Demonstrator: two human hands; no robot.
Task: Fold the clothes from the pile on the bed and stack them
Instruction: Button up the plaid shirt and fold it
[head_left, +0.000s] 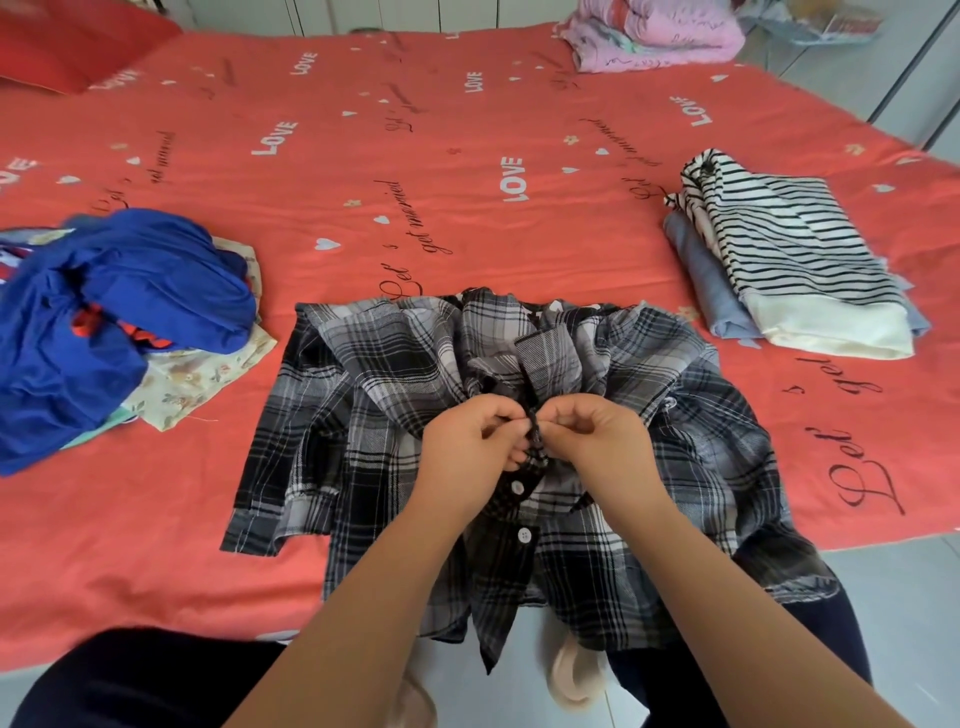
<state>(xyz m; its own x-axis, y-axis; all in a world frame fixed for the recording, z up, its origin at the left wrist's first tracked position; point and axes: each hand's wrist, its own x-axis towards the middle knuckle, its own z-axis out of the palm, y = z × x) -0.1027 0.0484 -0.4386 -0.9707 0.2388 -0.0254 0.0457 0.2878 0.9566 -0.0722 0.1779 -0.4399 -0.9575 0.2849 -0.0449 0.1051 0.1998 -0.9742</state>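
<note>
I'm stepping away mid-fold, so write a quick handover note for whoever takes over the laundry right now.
Hands: the left hand and right hand both pinch the front edge of the plaid shirt, which is spread out at the near edge of the bed.
Done: a striped top lies folded on a light blue garment at the right.
Left: finish the shirt's front, fold it and add it on top. Then work through the unfolded pile at the left.
</note>
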